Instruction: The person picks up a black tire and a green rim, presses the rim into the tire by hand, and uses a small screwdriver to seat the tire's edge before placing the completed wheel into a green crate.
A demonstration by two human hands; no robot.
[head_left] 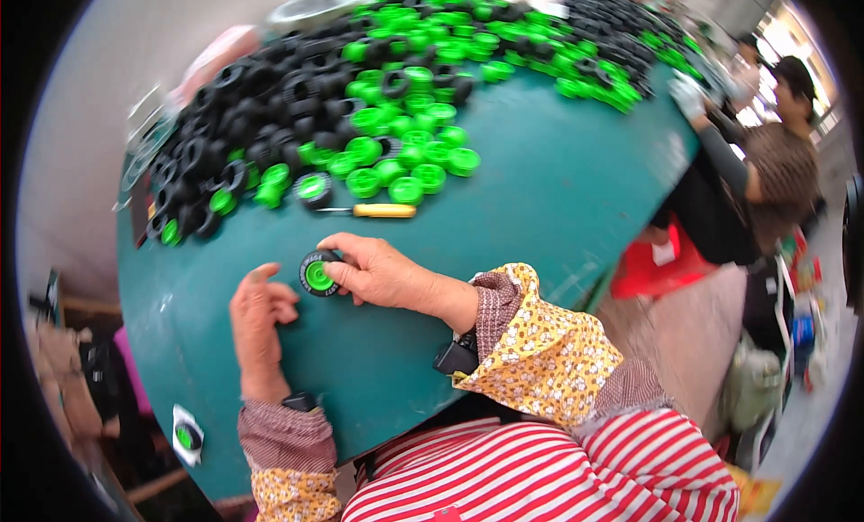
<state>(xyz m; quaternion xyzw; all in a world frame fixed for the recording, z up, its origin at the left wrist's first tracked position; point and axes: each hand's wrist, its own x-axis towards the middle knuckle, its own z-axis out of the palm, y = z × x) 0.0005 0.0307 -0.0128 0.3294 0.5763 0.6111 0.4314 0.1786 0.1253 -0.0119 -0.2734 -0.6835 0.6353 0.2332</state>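
Between the thumb and fingers of my right hand (373,270) is a small toy wheel (319,274), a black tire with a bright green hub facing up. My left hand (259,319) is just left of the wheel, apart from it, with its fingers partly curled and nothing seen in them. Beyond my right hand lies a screwdriver-like tool (385,211) with a yellow handle and a thin metal shaft pointing left. Loose green hubs (405,190) lie right behind it. Another tire with a green hub in it (313,190) rests left of the hubs.
A big heap of black tires (261,108) and green hubs covers the far side of the green table (540,198). A white card with a wheel (187,435) is at the left edge. Co-workers (783,162) sit at the right; a red stool (661,261) stands there.
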